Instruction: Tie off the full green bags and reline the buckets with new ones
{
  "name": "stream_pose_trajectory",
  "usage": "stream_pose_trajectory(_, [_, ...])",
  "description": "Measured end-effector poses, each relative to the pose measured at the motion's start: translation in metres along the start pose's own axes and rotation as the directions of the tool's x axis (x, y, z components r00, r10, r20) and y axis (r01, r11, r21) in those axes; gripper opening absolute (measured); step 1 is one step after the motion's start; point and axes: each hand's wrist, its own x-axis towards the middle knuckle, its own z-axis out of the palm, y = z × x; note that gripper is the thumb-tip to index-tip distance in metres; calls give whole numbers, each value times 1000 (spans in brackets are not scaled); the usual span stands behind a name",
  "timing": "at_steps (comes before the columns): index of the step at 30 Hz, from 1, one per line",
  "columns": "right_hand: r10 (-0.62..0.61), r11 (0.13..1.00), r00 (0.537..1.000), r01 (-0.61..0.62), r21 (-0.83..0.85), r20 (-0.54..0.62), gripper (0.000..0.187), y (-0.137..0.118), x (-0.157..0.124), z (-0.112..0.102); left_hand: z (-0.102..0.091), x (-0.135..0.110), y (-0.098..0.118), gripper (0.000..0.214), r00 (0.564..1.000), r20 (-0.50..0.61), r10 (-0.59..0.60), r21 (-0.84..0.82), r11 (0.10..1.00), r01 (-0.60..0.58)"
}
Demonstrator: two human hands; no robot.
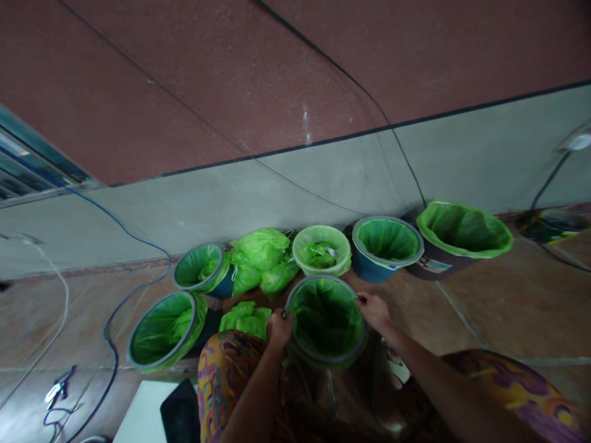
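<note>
Between my knees stands a round bin (327,360) lined with a green plastic bag (307,314), its grey ring around the top. My left hand (279,329) is closed on the left side of the rim. On the opposite side, my right hand (375,311) grips the rim, thumb and fingers pinched around it. Just beyond is a pale bin (344,237) with a green liner and crumpled green plastic inside. Left of that lie tied green bags (261,249), and a loose green bag (244,318) rests by my left knee.
Along the wall at right stand a blue lined bin (373,271) and a large dark lined bin (429,267). Two more lined bins (221,286) (159,363) are at left. A blue cable (111,344) crosses the tiled floor. A dark flat device (181,413) lies on a white surface (143,412).
</note>
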Motion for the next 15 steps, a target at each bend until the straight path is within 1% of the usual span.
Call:
stream_pose_trajectory(5, [-6, 1000, 998, 7, -13, 58, 31, 1, 0, 0, 2, 3, -5, 19, 1000, 5, -25, -15, 1000, 25])
stream_pose_trajectory(9, [-7, 1000, 998, 8, -15, 58, 33, 5, 2, 2, 2, 3, -8, 17, 999, 24, -31, -16, 999, 31])
stream_pose_trajectory(13, [-9, 1000, 996, 10, -12, 88, 32, 5, 2, 2, 2, 0, -6, 19, 999, 32, -44, 15, 999, 43])
stream_pose_trajectory(15, [-7, 1000, 997, 7, 0, 82, 31, 5, 0, 2, 2, -2, -5, 20, 998, 35, -57, 33, 998, 56])
